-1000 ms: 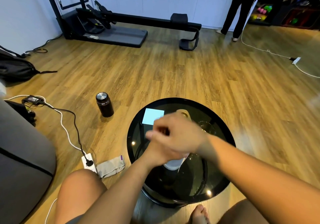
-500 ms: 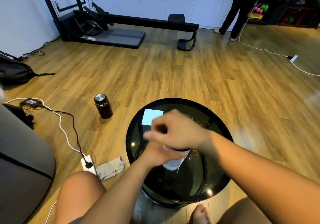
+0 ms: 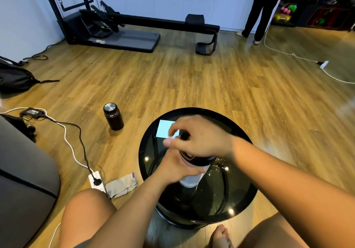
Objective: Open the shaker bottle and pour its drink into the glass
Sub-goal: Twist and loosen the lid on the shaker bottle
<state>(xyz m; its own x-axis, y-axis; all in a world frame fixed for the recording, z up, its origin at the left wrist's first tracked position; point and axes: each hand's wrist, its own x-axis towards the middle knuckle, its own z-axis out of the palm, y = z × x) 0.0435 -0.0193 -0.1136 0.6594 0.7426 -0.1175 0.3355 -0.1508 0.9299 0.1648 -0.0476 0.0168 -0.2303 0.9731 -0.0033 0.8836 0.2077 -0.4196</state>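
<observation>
A shaker bottle (image 3: 189, 180) with a pale body and a black lid (image 3: 197, 161) stands on the round black glass table (image 3: 240, 199). My left hand (image 3: 176, 166) grips the bottle's body from the left. From above, my right hand (image 3: 199, 138) holds the lid, fingers curled round its top. The glass is hidden behind my right hand and forearm.
A pale blue card (image 3: 165, 128) lies at the table's far left. On the wooden floor to the left stand a dark flask (image 3: 113, 119), a power strip (image 3: 97, 180) with cables, and a grey pouch (image 3: 123, 185). A person (image 3: 261, 9) stands far back right.
My right hand has turned on the lid, its fingers shifting round, and the black lid edge now shows below it. My left hand keeps its hold on the bottle's body.
</observation>
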